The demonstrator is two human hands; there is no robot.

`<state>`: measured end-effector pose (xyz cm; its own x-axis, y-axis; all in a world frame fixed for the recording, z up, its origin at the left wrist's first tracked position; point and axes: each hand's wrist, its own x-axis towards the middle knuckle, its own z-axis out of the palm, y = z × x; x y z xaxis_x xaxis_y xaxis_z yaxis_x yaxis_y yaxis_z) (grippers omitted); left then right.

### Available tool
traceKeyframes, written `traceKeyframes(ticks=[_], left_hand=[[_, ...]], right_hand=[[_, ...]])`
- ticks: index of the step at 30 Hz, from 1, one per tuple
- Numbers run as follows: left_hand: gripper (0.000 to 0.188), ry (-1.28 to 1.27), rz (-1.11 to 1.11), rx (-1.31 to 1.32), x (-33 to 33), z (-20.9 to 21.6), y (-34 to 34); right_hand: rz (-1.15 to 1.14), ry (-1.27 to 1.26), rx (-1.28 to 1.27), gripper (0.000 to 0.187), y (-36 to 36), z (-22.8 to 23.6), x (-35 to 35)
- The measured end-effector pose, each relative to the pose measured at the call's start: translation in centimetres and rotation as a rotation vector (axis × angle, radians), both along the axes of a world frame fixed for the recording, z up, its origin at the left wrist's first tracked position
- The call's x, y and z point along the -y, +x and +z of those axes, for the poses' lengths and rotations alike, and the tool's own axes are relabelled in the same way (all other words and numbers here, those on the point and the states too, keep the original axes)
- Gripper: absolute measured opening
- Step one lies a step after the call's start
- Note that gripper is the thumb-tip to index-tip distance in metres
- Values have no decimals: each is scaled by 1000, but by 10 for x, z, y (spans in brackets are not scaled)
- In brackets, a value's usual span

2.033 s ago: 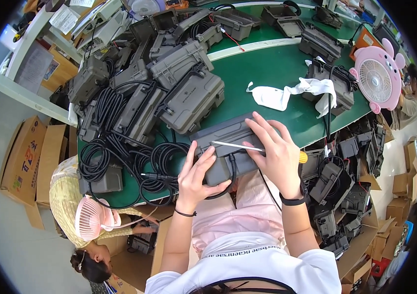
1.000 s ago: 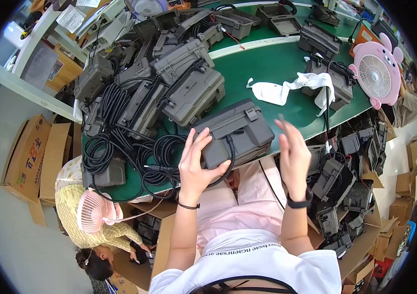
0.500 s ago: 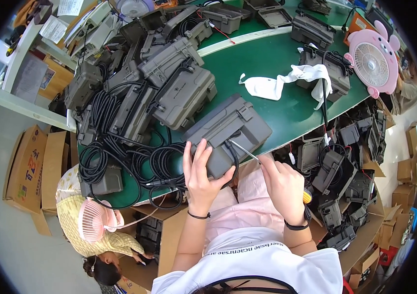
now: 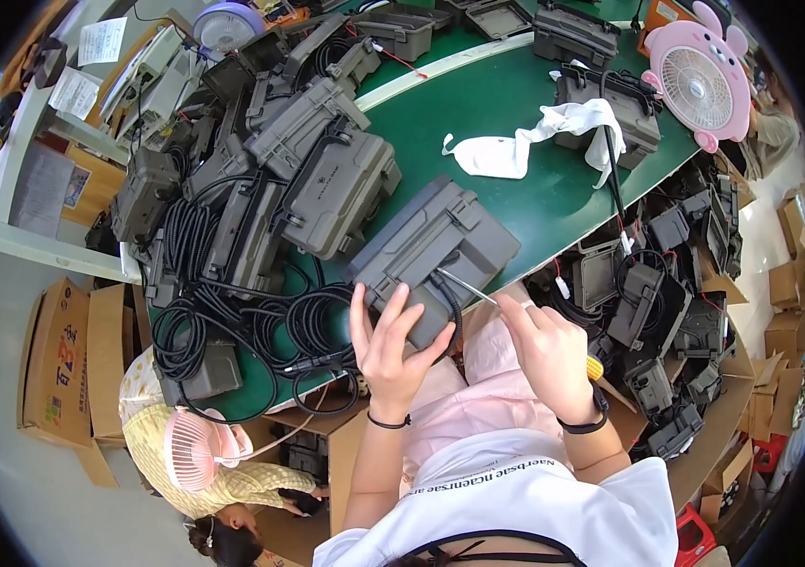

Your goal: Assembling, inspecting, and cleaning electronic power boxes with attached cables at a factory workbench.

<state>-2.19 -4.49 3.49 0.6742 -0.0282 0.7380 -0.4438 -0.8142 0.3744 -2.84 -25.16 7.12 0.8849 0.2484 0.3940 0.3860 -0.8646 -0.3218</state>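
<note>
A dark grey plastic case (image 4: 431, 236) with latches rests tilted at the near edge of the green table. My left hand (image 4: 391, 354) grips its near left side, fingers on top and thumb at the side facing me. A screwdriver (image 4: 468, 287) with a thin metal shaft is held in my right hand (image 4: 549, 354); its yellow handle shows behind my palm. The shaft's tip meets the case's side by the spot where a black cable (image 4: 456, 317) comes out. Whether the tip sits on a screw or the cable fitting is too small to tell.
Several similar cases (image 4: 341, 194) and coiled black cables (image 4: 312, 326) crowd the left. A white cloth (image 4: 497, 156), another case (image 4: 624, 109) and a pink fan (image 4: 700, 85) stand far right. Below right is a carton of cases (image 4: 643, 302). A person (image 4: 152, 406) bends at lower left.
The whole view has shifted and turned slightly. Both hands keep their hold, and the screwdriver tip stays at the same part of the case.
</note>
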Motion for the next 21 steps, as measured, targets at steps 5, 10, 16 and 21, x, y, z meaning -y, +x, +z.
traceKeyframes(ticks=[5, 10, 16, 21], left_hand=[[40, -33, -31, -2, 5, 0, -5], [29, 35, -89, 28, 2, 8, -5], [30, 102, -145, 67, 2, -7, -12], [24, 97, -144, 91, 1, -7, -10]], right_hand=[[11, 25, 18, 29, 1, -4, 5], [108, 179, -123, 25, 5, -18, 13], [208, 584, -546, 18, 5, -36, 20], [253, 1031, -998, 23, 0, -45, 13]])
